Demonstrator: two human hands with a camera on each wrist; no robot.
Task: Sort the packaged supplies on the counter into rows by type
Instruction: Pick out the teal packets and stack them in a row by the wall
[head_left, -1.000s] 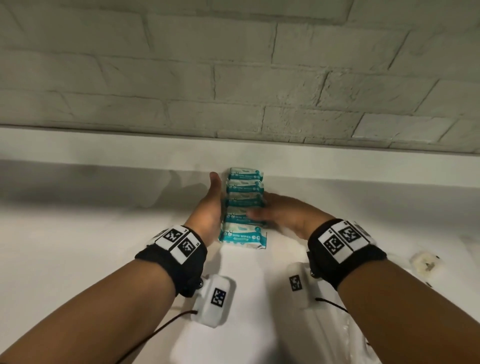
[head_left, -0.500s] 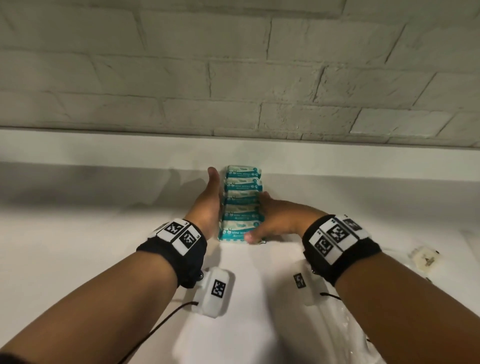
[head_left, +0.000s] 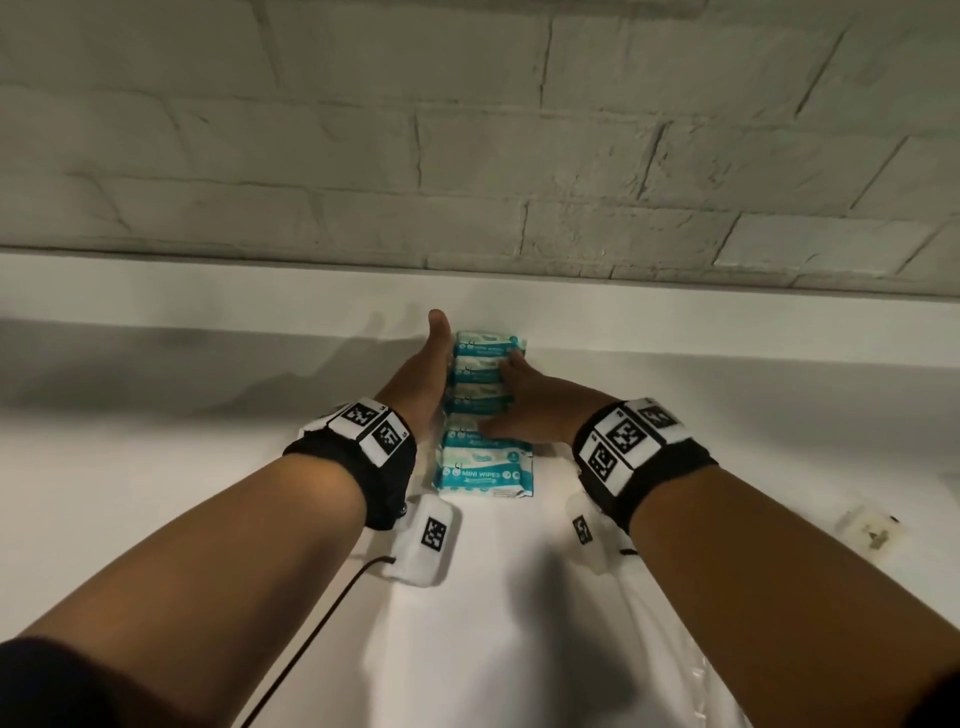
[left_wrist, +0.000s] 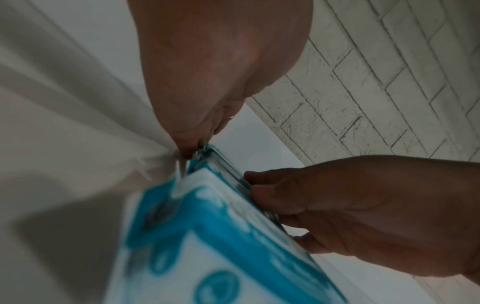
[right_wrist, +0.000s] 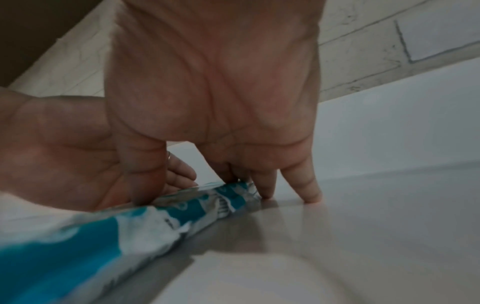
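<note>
Several teal-and-white mini wipes packs lie in one row on the white counter, running from near me back toward the wall. My left hand lies flat and straight along the row's left side, fingers extended. My right hand presses on the row's right side, fingertips on the far packs. In the left wrist view the packs fill the foreground between my left hand and my right hand. The right wrist view shows my right hand's fingers touching the packs' edge and the counter.
A small clear wrapped item lies on the counter at the far right. Crinkled clear plastic sits near the bottom edge under my right forearm. A white brick wall rises behind a low white ledge.
My right hand has slid from the near end of the row toward the far packs. The nearest pack now sits uncovered. The left hand has stayed along the left side.
</note>
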